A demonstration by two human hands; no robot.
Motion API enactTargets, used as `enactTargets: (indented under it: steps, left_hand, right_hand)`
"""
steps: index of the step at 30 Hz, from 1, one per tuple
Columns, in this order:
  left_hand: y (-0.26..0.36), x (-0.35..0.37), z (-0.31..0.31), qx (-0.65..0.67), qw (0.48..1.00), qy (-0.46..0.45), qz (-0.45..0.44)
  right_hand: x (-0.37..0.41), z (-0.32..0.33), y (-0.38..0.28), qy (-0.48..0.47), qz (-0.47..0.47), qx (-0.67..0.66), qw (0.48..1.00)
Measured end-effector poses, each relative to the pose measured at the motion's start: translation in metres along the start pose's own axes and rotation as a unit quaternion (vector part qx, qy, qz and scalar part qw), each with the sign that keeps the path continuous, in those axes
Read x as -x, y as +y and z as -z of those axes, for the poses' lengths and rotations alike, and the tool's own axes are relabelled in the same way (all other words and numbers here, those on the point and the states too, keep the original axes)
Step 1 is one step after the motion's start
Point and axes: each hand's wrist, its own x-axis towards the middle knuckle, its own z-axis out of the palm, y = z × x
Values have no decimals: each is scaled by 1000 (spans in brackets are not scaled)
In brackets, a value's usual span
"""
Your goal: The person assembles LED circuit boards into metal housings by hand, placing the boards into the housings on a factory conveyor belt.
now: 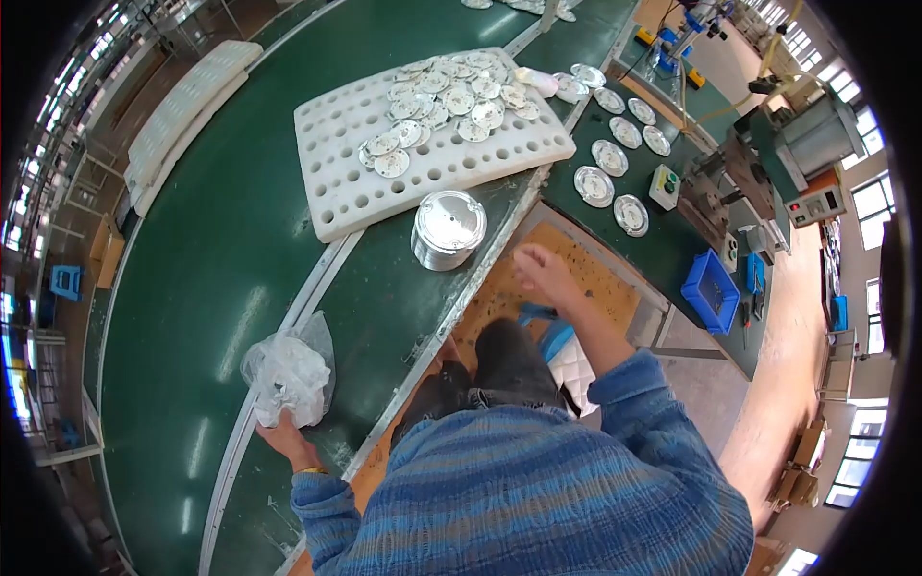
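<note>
At the lower left of the head view, my left hand (285, 444) grips the near edge of a crumpled clear plastic bag (290, 374) with white material inside; part of its fingers is hidden by the bag. My right hand (545, 273) hangs in the air past the bench edge, its fingers curled in and nothing visible in them. Nearest to it on the bench stands a shiny stack of round metal discs (449, 228). Behind the stack, a white foam board with holes (351, 187) carries a heap of thin round metal plates (451, 94).
A green bench (192, 317) with a metal rail curves along the left. On the side table at right lie several round metal parts (610, 156), a control box with buttons (664, 186), a blue bin (709, 290) and a press machine (735, 182). More foam boards (182, 115) stand at far left.
</note>
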Motion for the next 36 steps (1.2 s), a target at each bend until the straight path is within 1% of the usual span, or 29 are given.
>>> enactTargets:
  steps: [1, 2, 3, 4, 6, 7, 8, 9, 11, 13, 14, 15, 16, 17, 18, 19, 20, 21, 24, 27, 31, 36]
  left_hand:
    - [14, 5, -4, -151, 985, 49, -68]
    - [38, 16, -17, -292, 942, 96, -136]
    - [61, 28, -33, -423, 873, 141, -200]
    - [80, 40, -51, -419, 862, 122, -257]
    - [97, 58, -100, -288, 937, 26, -197]
    - [101, 67, -126, -217, 962, -19, -166]
    - [99, 76, -153, -141, 983, -88, -76]
    - [97, 86, -181, -60, 986, -154, 14]
    - [108, 108, -234, -5, 954, -256, 158]
    - [108, 116, -278, -6, 931, -292, 217]
    - [111, 115, -297, -15, 928, -287, 237]
    - [114, 114, -314, -25, 923, -283, 260]
    - [115, 115, -326, -35, 916, -278, 286]
    - [110, 112, -335, -42, 918, -272, 284]
    - [104, 112, -341, -14, 919, -263, 294]
    - [98, 112, -347, 14, 918, -254, 303]
    - [94, 112, -351, 41, 917, -239, 318]
    - [93, 112, -353, 43, 916, -236, 322]
    - [91, 113, -352, 49, 910, -241, 333]
    - [74, 109, -349, 61, 906, -267, 323]
    - [67, 108, -339, 77, 905, -281, 310]
    - [70, 99, -326, 98, 891, -300, 327]
  right_hand:
    - [-11, -2, -6, -1, -1, -4, 1000]
    - [-22, -3, -10, -14, -7, -15, 1000]
    - [-34, -4, -14, -26, -12, -24, 999]
    - [-44, -5, -19, -39, -17, -31, 999]
    - [-71, -9, -28, -65, -31, -34, 997]
    - [-83, -13, -32, -80, -38, -35, 995]
    - [-96, -17, -35, -109, -53, -55, 991]
    - [-108, -21, -37, -137, -67, -77, 985]
    - [-123, -26, -43, -187, -96, -106, 972]
    - [-131, -27, -54, -230, -120, -123, 958]
    - [-137, -28, -61, -239, -143, -110, 954]
    - [-138, -21, -66, -260, -136, -94, 951]
    - [-147, -20, -59, -263, -150, -76, 950]
    - [-157, -19, -52, -265, -163, -57, 949]
    - [-164, -19, -46, -285, -167, -30, 944]
    - [-162, -21, -55, -305, -169, -30, 937]
    - [-167, -24, -53, -300, -161, 11, 940]
    - [-172, -28, -50, -294, -154, 51, 942]
    - [-176, -36, -55, -270, -203, 48, 940]
    - [-179, -49, -47, -203, -158, 133, 957]
    - [-183, -57, -39, -202, -165, 121, 958]
    - [-174, -62, -59, -183, -225, 89, 953]
